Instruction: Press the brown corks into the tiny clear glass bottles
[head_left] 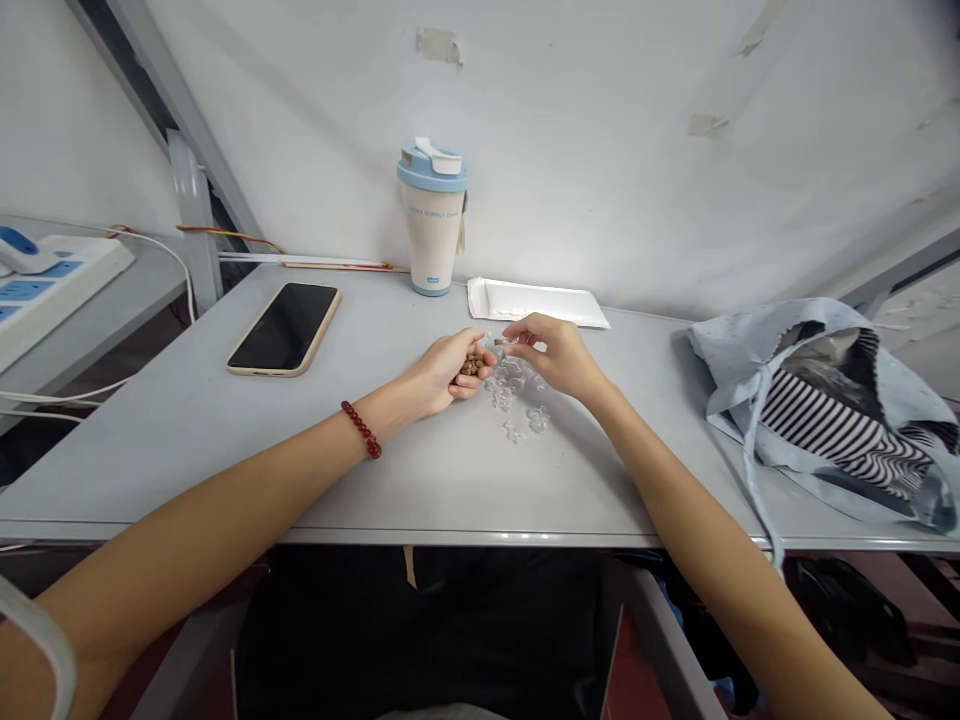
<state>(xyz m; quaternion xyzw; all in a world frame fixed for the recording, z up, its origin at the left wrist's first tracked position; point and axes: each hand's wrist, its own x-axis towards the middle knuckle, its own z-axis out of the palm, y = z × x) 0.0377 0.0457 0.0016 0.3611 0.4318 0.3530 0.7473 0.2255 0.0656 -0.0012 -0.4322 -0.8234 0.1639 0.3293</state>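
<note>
My left hand (442, 375), with a dark red bead bracelet (361, 430) on its wrist, is half closed around a cluster of small brown bead-like pieces (471, 366). Just to its right, the thumb and index finger of my right hand (551, 352) come together in a pinch; what lies between the tips is too small to make out. Under and between both hands is a loose heap of clear plastic pieces (510, 378), some flower-shaped. A couple of these clear pieces (538, 418) lie apart from the heap, nearer the table's front edge.
Behind my hands, a cream tumbler with a blue lid (433, 220) stands by the wall beside a flat white packet (540, 303). A phone (285, 330) lies to the left on the grey table (450, 480). An open light-blue cloth bag (825, 410) sits at right; a power strip (60, 285) is far left.
</note>
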